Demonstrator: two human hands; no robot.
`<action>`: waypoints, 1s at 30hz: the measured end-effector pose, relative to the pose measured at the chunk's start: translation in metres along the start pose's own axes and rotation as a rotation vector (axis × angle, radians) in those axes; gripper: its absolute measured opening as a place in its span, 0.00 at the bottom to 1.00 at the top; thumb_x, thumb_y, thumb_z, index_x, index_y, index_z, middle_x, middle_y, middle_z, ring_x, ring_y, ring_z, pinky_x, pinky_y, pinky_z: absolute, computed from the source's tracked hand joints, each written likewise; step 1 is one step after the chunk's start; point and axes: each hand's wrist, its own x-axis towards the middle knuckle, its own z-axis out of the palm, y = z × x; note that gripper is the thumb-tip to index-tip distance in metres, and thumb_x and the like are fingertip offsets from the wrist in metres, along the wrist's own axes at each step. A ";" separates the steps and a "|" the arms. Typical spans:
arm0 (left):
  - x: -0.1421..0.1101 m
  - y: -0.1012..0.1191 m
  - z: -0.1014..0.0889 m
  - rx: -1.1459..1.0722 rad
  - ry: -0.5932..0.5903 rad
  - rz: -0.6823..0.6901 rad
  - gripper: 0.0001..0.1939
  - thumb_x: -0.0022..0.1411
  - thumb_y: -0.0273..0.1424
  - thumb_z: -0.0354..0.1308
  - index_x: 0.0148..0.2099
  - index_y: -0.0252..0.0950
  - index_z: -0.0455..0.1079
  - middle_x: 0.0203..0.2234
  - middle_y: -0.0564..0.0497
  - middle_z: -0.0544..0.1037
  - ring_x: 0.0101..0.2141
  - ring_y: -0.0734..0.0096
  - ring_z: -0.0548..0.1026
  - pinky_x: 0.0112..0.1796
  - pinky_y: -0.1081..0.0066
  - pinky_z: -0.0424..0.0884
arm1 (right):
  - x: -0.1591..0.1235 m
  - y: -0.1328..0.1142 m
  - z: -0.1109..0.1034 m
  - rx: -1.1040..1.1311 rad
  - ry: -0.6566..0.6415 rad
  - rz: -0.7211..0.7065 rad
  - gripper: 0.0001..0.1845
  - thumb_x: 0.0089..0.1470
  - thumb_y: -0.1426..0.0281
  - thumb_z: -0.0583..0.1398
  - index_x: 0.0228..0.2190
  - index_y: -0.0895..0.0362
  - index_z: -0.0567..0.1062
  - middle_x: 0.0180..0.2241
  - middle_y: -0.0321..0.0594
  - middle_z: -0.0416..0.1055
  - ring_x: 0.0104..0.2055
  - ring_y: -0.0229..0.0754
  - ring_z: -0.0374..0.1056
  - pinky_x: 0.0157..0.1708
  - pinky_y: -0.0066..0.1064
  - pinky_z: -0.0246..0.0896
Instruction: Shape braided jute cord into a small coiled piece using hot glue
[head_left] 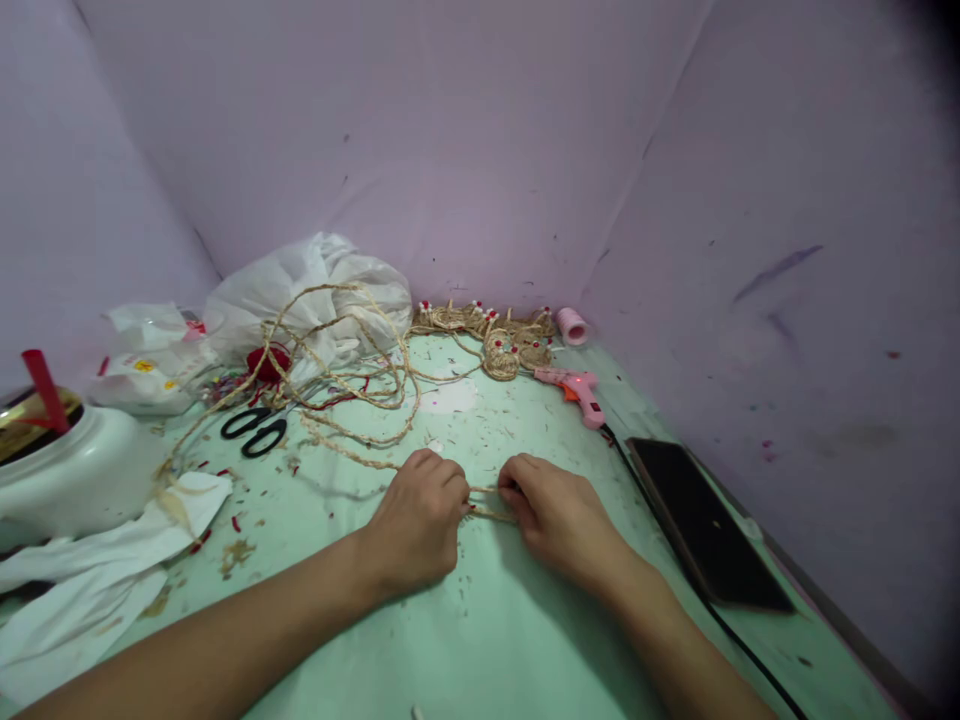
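Two strands of tan braided cord (pixel 491 516) run between my hands just above the pale green table. My left hand (pixel 424 515) is closed on the cord, knuckles up, its fingertips partly hidden. Across a small gap, my right hand (pixel 559 510) pinches the other end of the strands between thumb and fingers. From my left hand the braided cord trails back in loose loops (pixel 409 400) towards the left. Beyond my hands, finished-looking coiled cord pieces (pixel 501 355) with red and white beads lie against the wall.
A pink glue gun (pixel 577 388) lies at the right, its black cable passing a dark phone (pixel 705 520). Black-handled scissors (pixel 259 430), a red yarn ball (pixel 268 363) and a plastic bag (pixel 322 290) are left. A white jar (pixel 82 475) stands near a white cloth (pixel 90 620); a pink spool (pixel 573 326) lies behind.
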 end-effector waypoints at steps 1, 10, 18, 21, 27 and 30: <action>-0.001 0.001 0.000 0.015 0.014 -0.008 0.07 0.56 0.22 0.47 0.30 0.33 0.65 0.28 0.46 0.70 0.32 0.65 0.66 0.39 0.62 0.64 | -0.001 0.001 -0.002 -0.009 -0.005 0.005 0.05 0.51 0.76 0.54 0.29 0.55 0.68 0.29 0.36 0.70 0.30 0.37 0.63 0.27 0.27 0.47; -0.003 0.003 0.000 0.130 -0.057 -0.135 0.07 0.54 0.20 0.48 0.30 0.33 0.66 0.28 0.46 0.69 0.32 0.63 0.66 0.34 0.63 0.65 | -0.004 0.008 -0.010 -0.039 -0.045 0.025 0.08 0.49 0.74 0.55 0.31 0.53 0.72 0.28 0.35 0.73 0.28 0.37 0.64 0.25 0.27 0.44; 0.006 0.000 -0.004 -0.023 -0.109 -0.194 0.08 0.56 0.22 0.47 0.26 0.35 0.62 0.26 0.46 0.68 0.31 0.65 0.66 0.33 0.66 0.65 | -0.006 0.009 -0.009 -0.027 -0.025 0.039 0.10 0.47 0.76 0.55 0.29 0.53 0.75 0.29 0.36 0.74 0.31 0.39 0.67 0.27 0.28 0.48; 0.007 -0.002 -0.003 -0.090 -0.093 -0.214 0.07 0.53 0.22 0.48 0.25 0.35 0.59 0.25 0.48 0.67 0.31 0.66 0.65 0.31 0.68 0.64 | -0.007 0.009 -0.010 0.008 -0.023 0.011 0.06 0.50 0.72 0.57 0.29 0.54 0.75 0.31 0.36 0.73 0.31 0.38 0.66 0.29 0.29 0.50; 0.006 -0.003 -0.001 -0.120 -0.078 -0.200 0.06 0.52 0.22 0.48 0.25 0.36 0.58 0.24 0.48 0.66 0.31 0.66 0.65 0.31 0.68 0.63 | -0.005 0.006 -0.004 0.006 -0.020 -0.097 0.18 0.44 0.61 0.65 0.39 0.52 0.74 0.36 0.37 0.71 0.38 0.41 0.66 0.33 0.30 0.54; 0.006 -0.003 -0.001 -0.125 -0.074 -0.186 0.07 0.52 0.22 0.47 0.25 0.36 0.58 0.24 0.49 0.66 0.30 0.67 0.65 0.31 0.68 0.62 | -0.003 0.006 0.002 0.004 -0.009 -0.105 0.11 0.49 0.65 0.63 0.37 0.52 0.76 0.34 0.37 0.72 0.39 0.42 0.66 0.34 0.30 0.54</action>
